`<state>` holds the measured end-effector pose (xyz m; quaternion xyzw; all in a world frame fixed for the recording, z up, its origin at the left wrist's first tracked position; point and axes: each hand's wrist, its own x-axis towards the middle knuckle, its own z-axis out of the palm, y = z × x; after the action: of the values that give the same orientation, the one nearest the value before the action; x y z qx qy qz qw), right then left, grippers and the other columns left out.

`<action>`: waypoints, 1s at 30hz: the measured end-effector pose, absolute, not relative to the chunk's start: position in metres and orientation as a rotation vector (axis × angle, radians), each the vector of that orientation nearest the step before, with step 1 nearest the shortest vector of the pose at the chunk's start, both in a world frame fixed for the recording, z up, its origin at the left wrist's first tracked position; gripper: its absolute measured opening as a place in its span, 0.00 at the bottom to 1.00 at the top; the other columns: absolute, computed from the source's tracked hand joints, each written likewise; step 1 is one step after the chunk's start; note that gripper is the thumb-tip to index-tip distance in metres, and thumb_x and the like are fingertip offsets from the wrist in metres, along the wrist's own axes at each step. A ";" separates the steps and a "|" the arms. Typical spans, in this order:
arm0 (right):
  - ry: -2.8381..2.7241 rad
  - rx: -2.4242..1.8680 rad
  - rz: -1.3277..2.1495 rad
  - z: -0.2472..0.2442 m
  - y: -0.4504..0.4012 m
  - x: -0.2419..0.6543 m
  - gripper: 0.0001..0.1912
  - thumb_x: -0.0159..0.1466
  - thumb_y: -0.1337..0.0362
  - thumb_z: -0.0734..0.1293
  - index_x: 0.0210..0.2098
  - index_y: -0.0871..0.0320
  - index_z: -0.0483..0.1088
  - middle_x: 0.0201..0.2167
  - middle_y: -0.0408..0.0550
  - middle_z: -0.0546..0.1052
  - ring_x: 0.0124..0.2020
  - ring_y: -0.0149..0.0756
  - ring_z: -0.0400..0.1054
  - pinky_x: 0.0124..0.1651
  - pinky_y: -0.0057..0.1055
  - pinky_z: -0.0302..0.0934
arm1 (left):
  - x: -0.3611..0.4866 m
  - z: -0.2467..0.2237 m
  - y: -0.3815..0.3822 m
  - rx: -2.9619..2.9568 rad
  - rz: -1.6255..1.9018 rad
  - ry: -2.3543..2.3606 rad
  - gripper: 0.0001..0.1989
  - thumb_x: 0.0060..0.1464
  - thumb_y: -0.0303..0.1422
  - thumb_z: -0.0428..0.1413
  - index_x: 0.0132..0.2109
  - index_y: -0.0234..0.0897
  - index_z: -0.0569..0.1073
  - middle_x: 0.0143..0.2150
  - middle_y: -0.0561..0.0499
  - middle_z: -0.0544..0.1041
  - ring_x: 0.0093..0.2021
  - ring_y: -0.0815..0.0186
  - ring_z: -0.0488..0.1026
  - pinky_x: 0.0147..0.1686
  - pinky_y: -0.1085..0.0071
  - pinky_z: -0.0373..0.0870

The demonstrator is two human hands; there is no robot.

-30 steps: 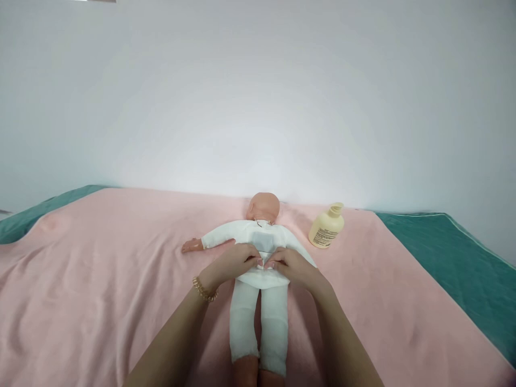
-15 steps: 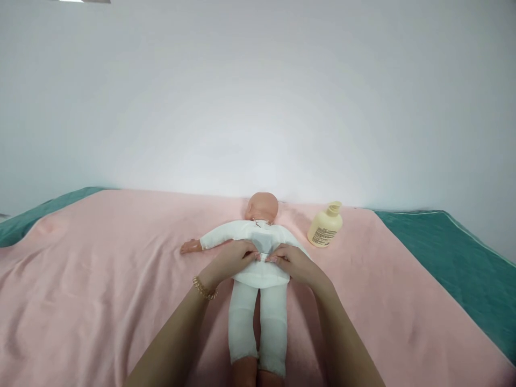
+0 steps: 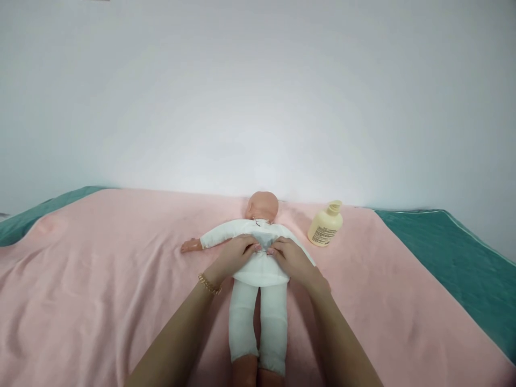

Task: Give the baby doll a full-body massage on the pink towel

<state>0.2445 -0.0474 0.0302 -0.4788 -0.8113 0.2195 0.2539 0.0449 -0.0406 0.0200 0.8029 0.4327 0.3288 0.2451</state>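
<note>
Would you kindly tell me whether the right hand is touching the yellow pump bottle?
Apart: the head view shows white sleeve and pink blanket between the right hand and the bottle.

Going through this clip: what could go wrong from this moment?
Two risks stand out. The fingertips of the left hand and right hand are at the gray patch on the back of the doll, so a hard pull might strain the white cloth or shift the doll. The pump bottle stands on soft pink cloth beyond the right hand; a careless sideways bump could tip it.
</note>
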 end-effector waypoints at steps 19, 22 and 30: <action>-2.049 -1.224 0.349 0.000 -0.022 0.229 0.15 0.70 0.57 0.56 0.39 0.58 0.71 0.43 0.52 0.75 0.47 0.43 0.65 0.54 0.42 0.58 | 0.046 0.000 -0.023 2.189 1.151 1.211 0.14 0.64 0.36 0.47 0.45 0.37 0.75 0.46 0.47 0.79 0.48 0.60 0.73 0.52 0.60 0.67; -2.041 -1.219 0.322 -0.001 -0.022 0.228 0.15 0.70 0.58 0.56 0.40 0.58 0.71 0.43 0.52 0.74 0.47 0.43 0.65 0.55 0.42 0.58 | 0.045 -0.001 -0.021 2.163 1.171 1.222 0.15 0.65 0.36 0.46 0.45 0.37 0.76 0.46 0.47 0.79 0.48 0.60 0.73 0.52 0.60 0.67; -2.022 -1.160 0.338 -0.004 -0.025 0.228 0.18 0.70 0.57 0.56 0.53 0.59 0.67 0.53 0.55 0.70 0.57 0.43 0.60 0.61 0.44 0.55 | 0.047 -0.012 -0.015 2.280 1.216 1.327 0.15 0.63 0.34 0.47 0.52 0.37 0.72 0.54 0.45 0.75 0.55 0.58 0.69 0.58 0.55 0.63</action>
<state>0.2283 -0.0245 -0.0044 -0.4548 -0.7931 0.1327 0.3829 0.0470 -0.0154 -0.0118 0.7794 0.4535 0.4158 0.1182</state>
